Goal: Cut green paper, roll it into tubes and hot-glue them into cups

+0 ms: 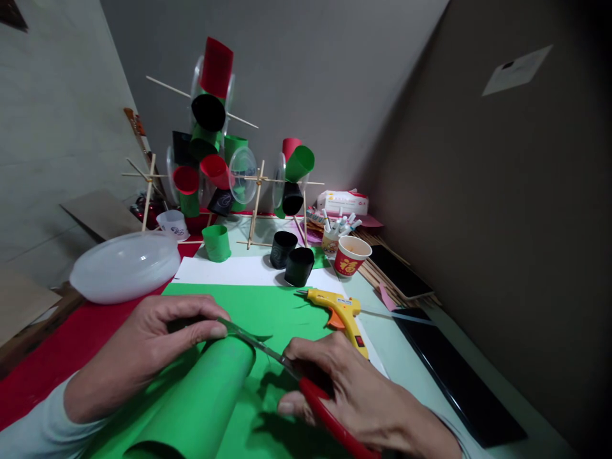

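My left hand (143, 347) holds the far end of a rolled green paper tube (201, 401), thumb and fingers pinching its edge. My right hand (354, 395) grips red-handled scissors (287, 366). Their blades point left and reach the tube's rim by my left thumb. Under both hands lies a flat green paper sheet (268, 306). A yellow glue gun (342, 315) rests just beyond my right hand, its nozzle pointing left.
Two black paper cylinders (292, 258) and a green one (217, 243) stand behind the sheet. A red paper cup (351, 256), a cup of white sticks (335, 233), a translucent bowl (125, 266), stick-and-cup structures (215, 159) and a phone (400, 273) fill the table's back.
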Demonstrator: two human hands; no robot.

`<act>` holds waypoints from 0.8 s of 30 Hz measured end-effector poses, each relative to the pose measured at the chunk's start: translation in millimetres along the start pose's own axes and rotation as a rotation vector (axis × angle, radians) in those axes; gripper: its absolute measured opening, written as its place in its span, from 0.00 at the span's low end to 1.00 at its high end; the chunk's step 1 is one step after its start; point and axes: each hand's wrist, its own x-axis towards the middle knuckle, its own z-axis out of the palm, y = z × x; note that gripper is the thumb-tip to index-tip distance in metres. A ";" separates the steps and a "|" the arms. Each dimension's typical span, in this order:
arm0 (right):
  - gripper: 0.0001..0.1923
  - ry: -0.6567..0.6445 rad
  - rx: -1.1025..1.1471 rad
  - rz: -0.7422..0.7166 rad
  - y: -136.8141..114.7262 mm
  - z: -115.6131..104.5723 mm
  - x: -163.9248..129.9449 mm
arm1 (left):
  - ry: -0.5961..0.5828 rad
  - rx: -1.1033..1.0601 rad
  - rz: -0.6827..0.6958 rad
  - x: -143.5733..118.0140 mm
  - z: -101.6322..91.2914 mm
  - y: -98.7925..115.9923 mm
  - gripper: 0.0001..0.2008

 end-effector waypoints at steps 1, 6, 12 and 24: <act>0.23 -0.001 -0.008 0.006 -0.3 0.4 -0.1 | -0.016 0.008 -0.002 0.0 -0.9 -1.7 0.05; 0.19 0.005 -0.034 0.012 -4.7 1.6 0.0 | -0.051 0.033 -0.023 1.6 -2.7 -3.1 0.06; 0.17 0.025 -0.083 0.002 -6.5 2.5 -0.3 | 0.032 0.018 -0.050 3.6 1.8 2.5 0.06; 0.15 0.011 -0.088 -0.047 -0.4 3.7 0.6 | 0.017 -0.097 -0.054 4.1 4.6 -1.0 0.04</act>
